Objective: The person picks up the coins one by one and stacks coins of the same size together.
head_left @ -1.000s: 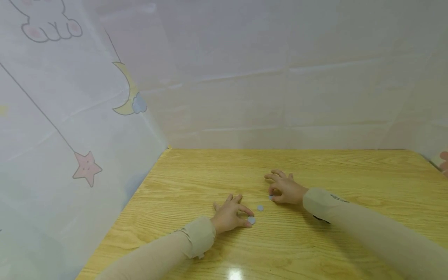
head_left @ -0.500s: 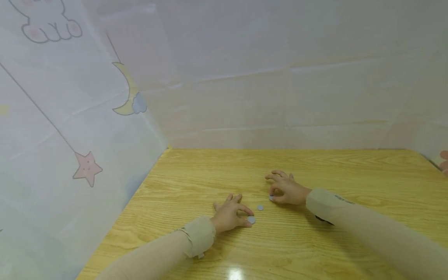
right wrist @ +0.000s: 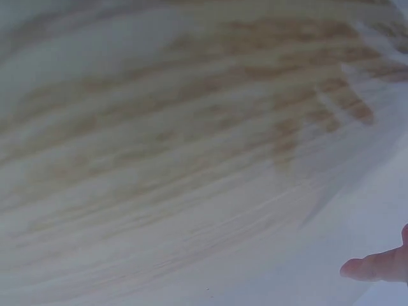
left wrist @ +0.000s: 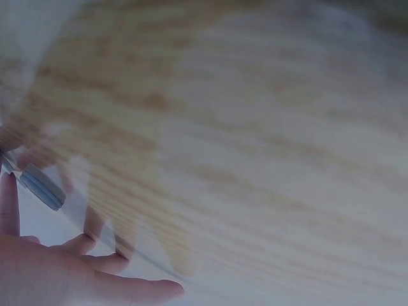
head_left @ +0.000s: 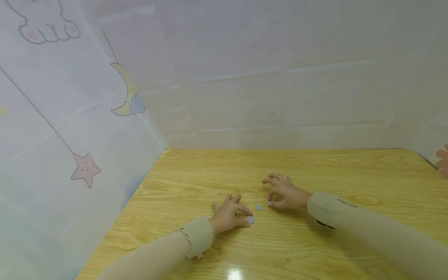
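My left hand [head_left: 229, 216] rests on the wooden table, thumb and index finger pinching a round grey coin-like disc [head_left: 250, 219] by its sides. A smaller grey disc [head_left: 258, 207] lies just beyond it, between the two hands; in the left wrist view this blue-grey piece [left wrist: 43, 189] shows a thick, ridged edge, perhaps a stack. Farther right, my right hand [head_left: 285, 194] pinches another small grey disc [head_left: 269, 203] between thumb and index finger, its other fingers spread. Fingers partly cover that disc. Only one fingertip [right wrist: 373, 266] appears in the right wrist view.
The light wood table [head_left: 315, 249] extends around both hands. A pale printed sheet [head_left: 227, 101] hangs behind it, and a patterned one with a pink star [head_left: 85, 170] covers the left side.
My right hand has shifted slightly toward the near edge with its small disc, now almost level with the middle disc. The left hand and its disc stay put.
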`<state>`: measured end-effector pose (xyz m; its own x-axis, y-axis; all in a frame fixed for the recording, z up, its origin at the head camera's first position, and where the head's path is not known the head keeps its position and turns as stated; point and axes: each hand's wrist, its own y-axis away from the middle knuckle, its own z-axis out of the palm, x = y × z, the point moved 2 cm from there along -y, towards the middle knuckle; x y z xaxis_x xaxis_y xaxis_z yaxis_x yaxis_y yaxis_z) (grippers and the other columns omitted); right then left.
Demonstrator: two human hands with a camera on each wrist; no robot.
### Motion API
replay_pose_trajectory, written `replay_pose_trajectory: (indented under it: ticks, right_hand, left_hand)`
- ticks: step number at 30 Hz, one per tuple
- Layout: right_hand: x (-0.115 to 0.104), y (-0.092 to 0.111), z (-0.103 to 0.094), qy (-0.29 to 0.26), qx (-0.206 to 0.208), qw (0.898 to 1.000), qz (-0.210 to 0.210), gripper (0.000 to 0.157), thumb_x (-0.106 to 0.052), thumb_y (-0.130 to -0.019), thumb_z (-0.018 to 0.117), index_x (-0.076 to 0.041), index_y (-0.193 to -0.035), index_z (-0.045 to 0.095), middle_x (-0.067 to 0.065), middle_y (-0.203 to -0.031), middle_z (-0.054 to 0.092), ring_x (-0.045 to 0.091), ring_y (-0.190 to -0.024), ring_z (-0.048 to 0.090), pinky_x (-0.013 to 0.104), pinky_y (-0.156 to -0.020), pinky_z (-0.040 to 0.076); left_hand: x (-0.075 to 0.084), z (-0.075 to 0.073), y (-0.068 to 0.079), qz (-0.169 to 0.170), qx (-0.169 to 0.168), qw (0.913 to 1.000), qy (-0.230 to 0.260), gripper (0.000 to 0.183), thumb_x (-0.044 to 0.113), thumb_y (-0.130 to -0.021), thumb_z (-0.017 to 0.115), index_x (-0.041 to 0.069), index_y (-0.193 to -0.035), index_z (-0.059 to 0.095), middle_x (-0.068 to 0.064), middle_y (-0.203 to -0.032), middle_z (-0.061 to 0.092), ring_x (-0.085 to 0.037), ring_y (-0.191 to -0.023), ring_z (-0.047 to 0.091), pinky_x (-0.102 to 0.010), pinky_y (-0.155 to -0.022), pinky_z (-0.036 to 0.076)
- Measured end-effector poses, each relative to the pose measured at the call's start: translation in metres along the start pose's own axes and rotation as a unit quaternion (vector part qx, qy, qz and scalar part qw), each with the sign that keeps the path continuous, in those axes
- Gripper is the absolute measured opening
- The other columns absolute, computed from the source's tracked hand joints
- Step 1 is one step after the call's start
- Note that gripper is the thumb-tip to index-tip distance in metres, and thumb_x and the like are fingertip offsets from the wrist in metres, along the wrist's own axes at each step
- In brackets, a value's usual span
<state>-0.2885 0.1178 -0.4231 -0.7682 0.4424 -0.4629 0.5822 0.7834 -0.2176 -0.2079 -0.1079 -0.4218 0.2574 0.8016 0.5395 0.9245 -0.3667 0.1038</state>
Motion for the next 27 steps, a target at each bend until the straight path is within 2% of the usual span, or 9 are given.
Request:
replay_pose_trajectory:
  ticks: [18,27]
  right_hand:
    - [-0.015,0.008,0.003,-0.005,-0.024,0.999,-0.021,0.016,-0.016,-0.085,0.076,-0.023,-0.079,0.063,0.023,-0.139,0.045,0.055,-0.133,0.023,0.088,-0.085,0.008]
    - [-0.017,0.011,0.003,0.002,-0.021,0.999,-0.026,0.016,-0.015,-0.085,0.076,-0.023,-0.079,0.063,0.023,-0.139,0.045,0.055,-0.133,0.023,0.087,-0.084,0.011]
  left_hand:
    - [0.004,-0.002,0.003,-0.002,0.002,1.0000,-0.002,0.031,0.034,-0.077,0.078,0.021,-0.105,0.074,-0.024,-0.152,0.032,-0.056,-0.138,0.015,-0.087,-0.087,0.003]
    - [0.000,0.001,0.001,0.006,0.009,0.9999,0.002,0.032,0.034,-0.077,0.078,0.020,-0.106,0.074,-0.024,-0.152,0.033,-0.056,-0.138,0.016,-0.088,-0.086,0.003]
